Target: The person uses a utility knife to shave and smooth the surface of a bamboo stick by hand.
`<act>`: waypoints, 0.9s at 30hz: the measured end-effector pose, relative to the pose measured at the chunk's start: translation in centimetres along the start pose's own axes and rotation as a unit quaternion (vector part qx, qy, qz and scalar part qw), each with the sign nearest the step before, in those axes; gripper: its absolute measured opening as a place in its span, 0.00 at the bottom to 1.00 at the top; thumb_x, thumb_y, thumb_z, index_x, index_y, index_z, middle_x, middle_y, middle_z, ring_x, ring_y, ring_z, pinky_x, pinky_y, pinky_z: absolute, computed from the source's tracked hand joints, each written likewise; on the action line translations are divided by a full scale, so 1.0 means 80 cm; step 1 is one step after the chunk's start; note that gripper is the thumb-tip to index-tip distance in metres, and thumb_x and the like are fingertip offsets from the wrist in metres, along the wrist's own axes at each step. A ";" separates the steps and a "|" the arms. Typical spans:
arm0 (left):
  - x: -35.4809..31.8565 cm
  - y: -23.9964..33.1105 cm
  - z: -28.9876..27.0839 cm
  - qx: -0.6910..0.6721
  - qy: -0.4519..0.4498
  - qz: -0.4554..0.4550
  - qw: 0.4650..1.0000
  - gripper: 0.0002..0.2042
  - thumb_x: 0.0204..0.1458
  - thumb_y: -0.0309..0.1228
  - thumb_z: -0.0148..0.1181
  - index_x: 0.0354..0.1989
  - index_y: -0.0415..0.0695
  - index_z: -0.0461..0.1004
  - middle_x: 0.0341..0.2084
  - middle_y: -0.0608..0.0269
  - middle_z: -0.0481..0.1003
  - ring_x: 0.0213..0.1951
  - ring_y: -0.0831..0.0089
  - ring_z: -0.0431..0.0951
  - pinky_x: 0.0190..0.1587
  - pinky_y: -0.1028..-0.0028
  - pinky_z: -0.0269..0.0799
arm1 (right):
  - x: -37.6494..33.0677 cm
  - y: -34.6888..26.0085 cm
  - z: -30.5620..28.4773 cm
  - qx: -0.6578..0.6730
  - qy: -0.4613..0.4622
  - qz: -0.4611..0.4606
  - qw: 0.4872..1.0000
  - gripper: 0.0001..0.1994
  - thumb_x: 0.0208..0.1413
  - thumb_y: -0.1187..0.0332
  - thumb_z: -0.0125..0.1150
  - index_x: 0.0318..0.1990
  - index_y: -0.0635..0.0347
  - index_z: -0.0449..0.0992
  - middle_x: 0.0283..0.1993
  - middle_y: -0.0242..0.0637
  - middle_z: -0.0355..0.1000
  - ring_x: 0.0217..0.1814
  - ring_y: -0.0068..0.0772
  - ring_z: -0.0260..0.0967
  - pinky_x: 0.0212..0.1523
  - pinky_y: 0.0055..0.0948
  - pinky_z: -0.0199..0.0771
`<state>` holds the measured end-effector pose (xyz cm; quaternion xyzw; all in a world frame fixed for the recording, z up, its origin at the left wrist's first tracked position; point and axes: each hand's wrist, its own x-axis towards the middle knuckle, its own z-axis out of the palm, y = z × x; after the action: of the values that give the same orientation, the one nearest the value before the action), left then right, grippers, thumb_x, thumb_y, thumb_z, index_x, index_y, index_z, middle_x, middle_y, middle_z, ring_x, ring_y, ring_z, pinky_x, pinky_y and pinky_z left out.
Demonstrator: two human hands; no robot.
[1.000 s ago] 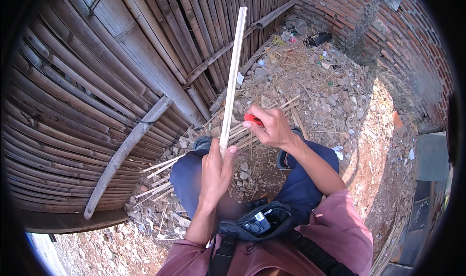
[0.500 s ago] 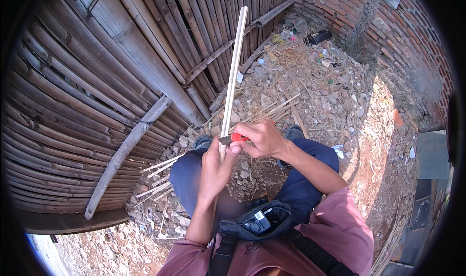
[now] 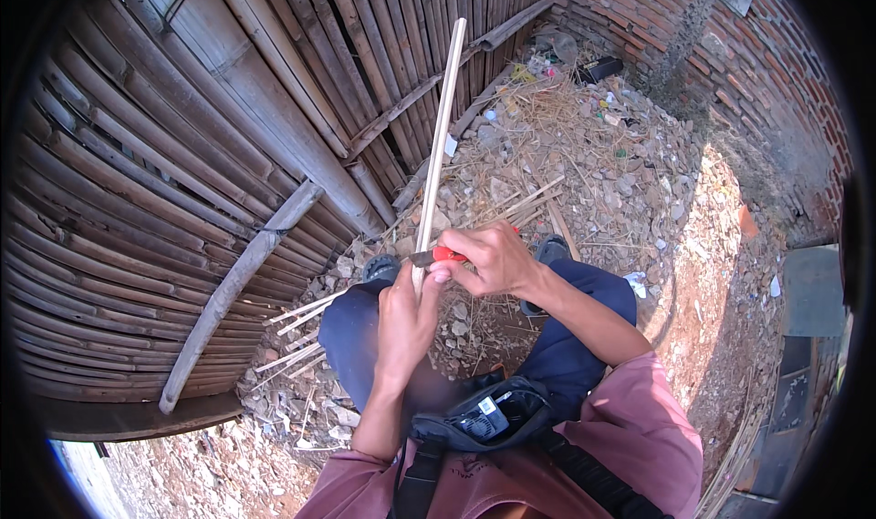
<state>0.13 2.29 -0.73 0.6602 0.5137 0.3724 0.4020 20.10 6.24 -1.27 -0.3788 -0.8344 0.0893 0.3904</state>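
Person is low over the rubble, knees apart, both hands working on 1 piece. Left hand (image 3: 404, 323) is clamped on the lower part of a slim pale wooden strip (image 3: 441, 140), fingers wrapped around, thumb along its right side. Strip stands up out of that fist, long end pointing away and leaning slightly right, top overlapping the bamboo wall (image 3: 274, 90) from here. Right hand (image 3: 494, 256) is closed on a red-handled knife (image 3: 447, 254); dark blade lies across the strip right at the top of the left fist. Can't tell how deep the edge sits. The 2 hands are close together, thumbs nearly meeting at the strip. Below: navy trousers (image 3: 579, 314), 2 dark shoes (image 3: 552, 248) on the ground, black waist bag (image 3: 484, 419) open at the front with a dark device (image 3: 484, 420) inside, pink shirt (image 3: 639, 414). More loose pale strips (image 3: 297, 359) lie on the ground past the left leg and between the feet. Rubble (image 3: 630, 191) with straw and litter spreads out to the brick wall (image 3: 776, 90); sunlit band on the right side.
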 end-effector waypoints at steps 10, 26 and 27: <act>-0.009 0.006 0.006 0.055 0.006 -0.028 0.998 0.19 0.73 0.40 0.58 0.43 0.31 0.76 0.17 0.41 0.74 0.24 0.39 0.81 0.27 0.52 0.71 | 0.011 0.014 -0.012 -0.014 0.071 0.038 0.997 0.15 0.67 0.56 0.67 0.35 0.58 0.75 0.22 0.41 0.74 0.21 0.48 0.76 0.23 0.42 0.71; -0.066 0.004 0.003 0.061 -0.083 -0.044 0.994 0.16 0.74 0.40 0.56 0.40 0.36 0.72 0.17 0.41 0.73 0.27 0.34 0.79 0.29 0.48 0.69 | 0.020 0.094 -0.084 -0.043 0.168 0.169 0.970 0.16 0.72 0.56 0.62 0.39 0.62 0.77 0.19 0.40 0.70 0.19 0.38 0.71 0.25 0.37 0.65; -0.065 0.001 0.004 0.053 -0.080 -0.037 0.995 0.16 0.74 0.40 0.55 0.41 0.36 0.72 0.18 0.41 0.73 0.27 0.33 0.79 0.29 0.47 0.69 | 0.019 0.094 -0.085 -0.038 0.177 0.175 0.968 0.16 0.72 0.56 0.62 0.39 0.62 0.77 0.20 0.40 0.70 0.20 0.38 0.70 0.25 0.37 0.64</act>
<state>-0.58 -2.86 -1.14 0.6887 0.5231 0.2758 0.4195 28.64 11.56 0.87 -0.5434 -0.6755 0.0559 0.4954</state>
